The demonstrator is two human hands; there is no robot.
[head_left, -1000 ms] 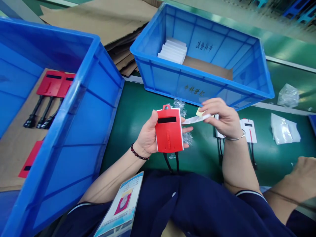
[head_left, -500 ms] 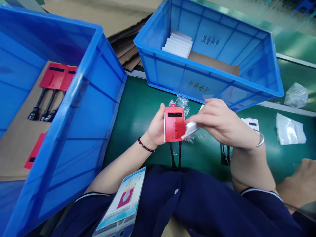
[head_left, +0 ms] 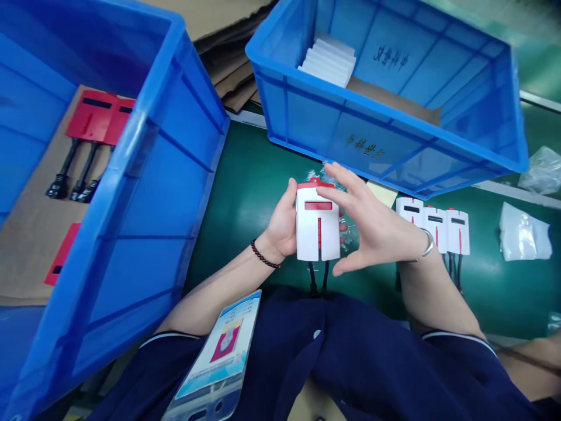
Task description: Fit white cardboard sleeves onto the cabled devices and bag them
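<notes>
My left hand point(head_left: 283, 225) is wrapped round a red handheld device from its left side, with its fingertips showing at the right edge. A white cover point(head_left: 308, 237) lies over the device's front, with a red window near the top and a red slot down the middle. Above the cover, the red top edge with a small loop point(head_left: 314, 181) sticks out. Two black cables point(head_left: 312, 278) hang from the lower end. My right hand point(head_left: 366, 219) is open at the right side, fingers and thumb spread; a fingertip overlaps the cover's upper right corner, and I cannot tell whether it touches.
White-covered devices point(head_left: 433, 227) with cables lie in a row on the green table point(head_left: 245, 187). A blue bin point(head_left: 315, 126) behind holds stacked white covers point(head_left: 328, 61). Another blue bin point(head_left: 175, 175) at left holds red devices point(head_left: 91, 120) on cardboard. Plastic bags point(head_left: 525, 234) and another person's arm point(head_left: 537, 362) are at right.
The white cover, tilted in my right hand before, now lies over the red device's front. My right hand has let go and spread its fingers. The view has shifted slightly.
</notes>
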